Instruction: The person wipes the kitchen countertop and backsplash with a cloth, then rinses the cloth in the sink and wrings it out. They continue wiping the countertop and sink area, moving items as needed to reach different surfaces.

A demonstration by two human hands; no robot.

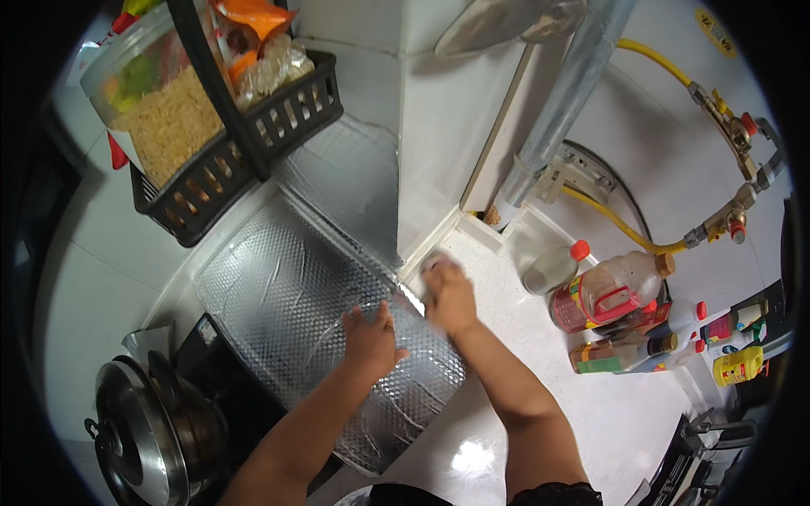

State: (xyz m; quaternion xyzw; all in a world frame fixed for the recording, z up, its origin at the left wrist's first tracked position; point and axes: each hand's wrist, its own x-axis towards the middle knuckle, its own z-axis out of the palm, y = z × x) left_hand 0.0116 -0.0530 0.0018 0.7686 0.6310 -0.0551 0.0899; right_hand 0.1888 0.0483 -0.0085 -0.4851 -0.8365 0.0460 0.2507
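Observation:
A silver foil mat (278, 287) with a dimpled surface covers part of the counter and runs up against the wall. My left hand (369, 344) lies on it with fingers spread, holding nothing. Just right of the mat's edge, by the wall corner, my right hand (450, 295) presses down on the white counter (506, 329). Its fingers are closed on a pale, crumpled cloth (435, 260), blurred and mostly covered by the hand.
Bottles stand at the right, among them a clear one with a red cap (548, 270) and a large jug (603, 295). A black basket (295, 105) of food packs sits at the upper left. A lidded pot (143, 430) is at lower left. A metal pipe (557, 110) rises behind.

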